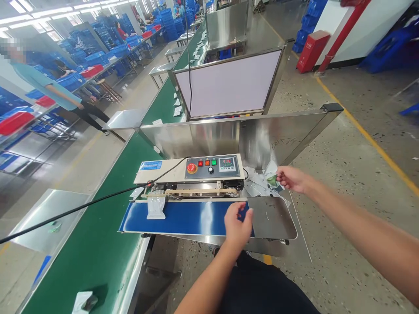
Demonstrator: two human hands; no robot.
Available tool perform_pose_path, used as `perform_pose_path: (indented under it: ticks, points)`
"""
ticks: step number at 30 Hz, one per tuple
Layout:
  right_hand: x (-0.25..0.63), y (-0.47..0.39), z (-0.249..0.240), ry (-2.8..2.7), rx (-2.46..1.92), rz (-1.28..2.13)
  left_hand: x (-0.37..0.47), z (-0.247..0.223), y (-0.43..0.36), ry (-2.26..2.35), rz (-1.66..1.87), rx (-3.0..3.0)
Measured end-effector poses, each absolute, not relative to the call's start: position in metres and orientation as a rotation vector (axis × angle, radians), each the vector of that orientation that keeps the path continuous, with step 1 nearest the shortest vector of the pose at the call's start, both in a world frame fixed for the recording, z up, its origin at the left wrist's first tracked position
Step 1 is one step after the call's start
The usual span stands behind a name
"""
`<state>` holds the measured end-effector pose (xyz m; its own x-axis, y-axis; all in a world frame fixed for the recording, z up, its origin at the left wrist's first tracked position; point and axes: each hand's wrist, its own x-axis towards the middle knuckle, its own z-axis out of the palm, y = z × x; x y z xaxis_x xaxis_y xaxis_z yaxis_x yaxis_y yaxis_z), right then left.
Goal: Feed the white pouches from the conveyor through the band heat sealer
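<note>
At 3 o'clock of the sealer [190, 172], my right hand [292, 178] pinches one clear pouch [271, 179] with green contents, thumb and fingers closed on its edge, over a loose pile of pouches [257, 185]; count in pile not readable. My left hand [238, 222] rests flat, fingers loosely spread, empty, on the blue belt [183, 217] where it meets the rounded steel tray [273, 218]. One sealed pouch [156, 207], glossy, rectangular, lies at the belt's 9 o'clock end. Panel: one red mushroom button [191, 168], one black knob [211, 170], one digital readout [227, 163]. One black cable [81, 205] crosses the green conveyor [98, 244].
</note>
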<state>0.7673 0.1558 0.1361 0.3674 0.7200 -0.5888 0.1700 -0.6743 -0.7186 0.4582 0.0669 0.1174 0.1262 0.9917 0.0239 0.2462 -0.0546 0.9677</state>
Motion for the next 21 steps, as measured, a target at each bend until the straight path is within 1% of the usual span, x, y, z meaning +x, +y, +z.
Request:
perform_pose_path:
  ticks: [4, 6, 8, 10, 12, 13, 16, 21]
  points:
    - [0.718, 0.09, 0.173, -0.551, -1.725, 1.614, 0.503, 0.117, 0.075, 1.122, 1.172, 1.712]
    - [0.696, 0.056, 0.184, -0.429, -1.543, 1.697, 0.511, 0.117, 0.078, 1.059, 1.231, 1.773]
    - [0.684, 0.029, 0.19, -0.387, -1.524, 1.594, 0.506, 0.118, 0.079, 1.012, 1.262, 1.778]
    - [0.678, 0.01, 0.188, -0.465, -1.62, 1.311, 0.495, 0.122, 0.078, 0.999, 1.236, 1.708]
    - [0.674, 0.0, 0.18, -0.655, -1.703, 1.039, 0.482, 0.127, 0.078, 0.973, 1.116, 1.628]
    - [0.671, -0.003, 0.175, -0.749, -1.726, 0.968, 0.476, 0.129, 0.077, 0.95, 1.028, 1.599]
    - [0.654, -0.008, 0.155, -0.809, -1.756, 0.971, 0.464, 0.126, 0.076, 0.913, 0.807, 1.47]
    - [0.633, -0.011, 0.123, -0.498, -1.684, 1.105, 0.459, 0.107, 0.075, 1.028, 0.774, 1.263]
